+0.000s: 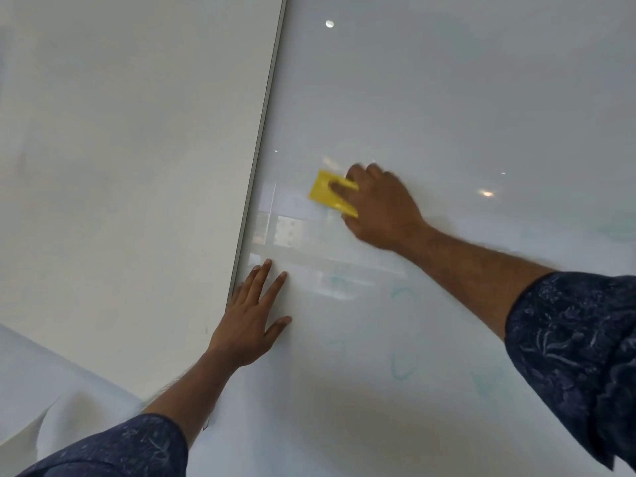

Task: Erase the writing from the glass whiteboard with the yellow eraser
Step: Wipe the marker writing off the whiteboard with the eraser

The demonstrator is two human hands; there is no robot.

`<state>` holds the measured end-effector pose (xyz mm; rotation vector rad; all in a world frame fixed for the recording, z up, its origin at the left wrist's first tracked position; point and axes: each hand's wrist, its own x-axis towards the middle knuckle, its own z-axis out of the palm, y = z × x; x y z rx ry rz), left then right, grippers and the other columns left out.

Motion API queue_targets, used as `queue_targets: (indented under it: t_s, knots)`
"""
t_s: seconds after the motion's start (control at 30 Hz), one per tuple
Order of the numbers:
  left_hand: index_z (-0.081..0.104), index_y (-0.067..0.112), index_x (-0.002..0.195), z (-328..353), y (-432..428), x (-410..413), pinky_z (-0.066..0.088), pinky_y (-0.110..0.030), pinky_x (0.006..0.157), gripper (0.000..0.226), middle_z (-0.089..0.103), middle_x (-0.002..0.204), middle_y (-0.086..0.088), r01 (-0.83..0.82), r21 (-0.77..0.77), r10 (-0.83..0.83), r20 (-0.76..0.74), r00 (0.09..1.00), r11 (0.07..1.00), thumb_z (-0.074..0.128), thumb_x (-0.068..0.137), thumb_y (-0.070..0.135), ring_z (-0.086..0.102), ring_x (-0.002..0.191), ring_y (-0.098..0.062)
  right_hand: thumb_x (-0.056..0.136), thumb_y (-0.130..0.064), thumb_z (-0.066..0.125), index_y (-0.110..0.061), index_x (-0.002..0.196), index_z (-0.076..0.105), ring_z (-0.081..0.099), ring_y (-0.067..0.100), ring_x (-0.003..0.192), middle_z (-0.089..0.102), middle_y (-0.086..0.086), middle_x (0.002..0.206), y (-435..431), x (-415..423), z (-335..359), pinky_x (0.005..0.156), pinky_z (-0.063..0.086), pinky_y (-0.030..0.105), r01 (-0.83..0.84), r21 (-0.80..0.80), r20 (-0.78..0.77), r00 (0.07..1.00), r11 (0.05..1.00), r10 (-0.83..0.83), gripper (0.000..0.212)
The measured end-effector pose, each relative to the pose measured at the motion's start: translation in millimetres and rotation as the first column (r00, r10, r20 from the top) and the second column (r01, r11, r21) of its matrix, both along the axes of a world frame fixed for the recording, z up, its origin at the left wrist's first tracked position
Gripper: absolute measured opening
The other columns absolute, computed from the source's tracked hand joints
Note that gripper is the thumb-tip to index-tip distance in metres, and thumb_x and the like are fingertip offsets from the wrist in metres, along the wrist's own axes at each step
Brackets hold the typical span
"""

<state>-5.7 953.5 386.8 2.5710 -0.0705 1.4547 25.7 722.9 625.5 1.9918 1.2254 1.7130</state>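
The glass whiteboard [447,98] was seen to fill most of the view, its metal edge strip [265,132] running diagonally beside a plain white wall [120,149]. Reflections of ceiling lights and of a window were carried on the glossy surface. Faint teal writing [402,364] was left low on the board, below and to the right of both hands, with more pale traces toward the far right; the upper glass appeared clean. The right hand [378,208] was stretched out from a dark patterned sleeve [578,346] and was clenched around the yellow eraser [332,194], which was pressed flat to the glass with its long axis lying roughly across the board, tilted slightly down to the right. The eraser was held well above the remaining marks, so a downward and rightward sweep was judged to be what the coming stroke called for, and the right hand was the nearer to that writing. The left hand [253,318] was laid flat and released, fingers spread, against the board just beside the edge strip, grasping nothing.
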Motion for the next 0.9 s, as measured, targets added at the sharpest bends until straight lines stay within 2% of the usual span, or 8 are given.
queue_targets:
  t_s: [0.1,0.27,0.37,0.5,0.57,0.77,0.83,0.9]
  knots:
    - [0.016,0.03,0.159,3.6,-2.5,-0.3,0.022,-0.054,0.122,0.073,-0.001,0.17,0.0,0.008,-0.014,-0.007,0.028,1.0,1.0,0.038,0.096,0.06,-0.002,0.156,-0.021,0.081,-0.029,0.063,-0.018,0.132,0.053,0.049,0.037,0.1,0.052,0.015,0.122,5.4,-3.0,2.9,0.075,0.041,0.042,0.002,0.118,-0.013,1.0,0.993,-0.001,0.053]
    - [0.021,0.033,0.158,17.0,-10.6,1.4,0.023,-0.055,0.121,0.07,0.003,0.17,0.001,0.009,-0.022,-0.008,0.038,0.999,1.0,0.038,0.096,0.059,0.003,0.156,-0.021,0.078,-0.026,0.066,-0.014,0.129,0.057,0.052,0.035,0.095,0.056,0.015,0.119,-2.6,-1.4,-67.0,0.072,0.043,0.04,-0.093,-0.133,-0.058,0.995,0.987,0.086,0.053]
    - [0.02,0.033,0.158,17.9,-11.1,-0.3,0.023,-0.055,0.121,0.07,0.002,0.17,0.001,0.017,-0.018,-0.016,0.022,1.0,1.0,0.038,0.095,0.058,0.001,0.156,-0.02,0.077,-0.028,0.068,-0.014,0.127,0.059,0.054,0.036,0.092,0.059,0.016,0.115,-12.4,1.3,-58.6,0.07,0.044,0.039,-0.051,-0.223,-0.041,0.998,0.973,0.043,0.053]
    - [0.02,0.034,0.158,16.8,-7.5,-1.0,0.024,-0.056,0.121,0.069,0.001,0.17,0.002,0.026,-0.024,-0.026,0.012,1.0,0.999,0.044,0.097,0.054,0.0,0.156,-0.019,0.077,-0.03,0.068,-0.017,0.129,0.058,0.052,0.038,0.093,0.056,0.015,0.114,-19.3,3.9,-9.5,0.072,0.049,0.043,-0.06,0.079,-0.058,0.996,0.995,0.065,0.054]
    - [0.019,0.034,0.158,15.9,-6.7,0.7,0.023,-0.056,0.121,0.069,0.001,0.17,0.003,0.026,-0.023,-0.026,0.02,0.999,0.999,0.041,0.096,0.056,0.0,0.156,-0.019,0.076,-0.028,0.068,-0.018,0.129,0.058,0.05,0.038,0.093,0.055,0.015,0.114,-17.3,3.1,-18.1,0.072,0.049,0.044,-0.075,0.125,-0.073,0.994,0.989,0.085,0.055]
    - [0.015,0.039,0.158,11.9,-6.8,3.0,0.018,-0.055,0.122,0.07,-0.003,0.17,0.008,0.029,-0.039,-0.028,0.029,0.999,0.999,0.042,0.096,0.057,-0.005,0.156,-0.014,0.075,-0.025,0.069,-0.016,0.126,0.059,0.053,0.033,0.091,0.059,0.014,0.114,-15.2,-0.1,-120.4,0.069,0.047,0.039,-0.131,-0.256,-0.163,0.982,0.958,0.09,0.053]
    - [0.015,0.039,0.158,11.9,-6.4,3.1,0.018,-0.055,0.122,0.07,-0.004,0.169,0.009,0.033,-0.046,-0.032,0.028,0.999,0.998,0.04,0.096,0.058,-0.006,0.156,-0.013,0.074,-0.026,0.07,-0.017,0.125,0.06,0.054,0.033,0.089,0.059,0.014,0.111,-20.1,0.8,-111.4,0.067,0.047,0.039,-0.119,-0.261,-0.164,0.983,0.958,0.077,0.053]
    - [0.016,0.038,0.158,11.9,-4.8,3.0,0.018,-0.056,0.121,0.07,-0.004,0.169,0.009,0.024,-0.048,-0.023,0.028,0.999,0.999,0.038,0.095,0.06,-0.005,0.156,-0.013,0.073,-0.025,0.071,-0.015,0.126,0.061,0.055,0.036,0.089,0.06,0.016,0.111,-26.3,2.3,-87.3,0.07,0.05,0.041,-0.135,-0.16,-0.163,0.981,0.978,0.109,0.054]
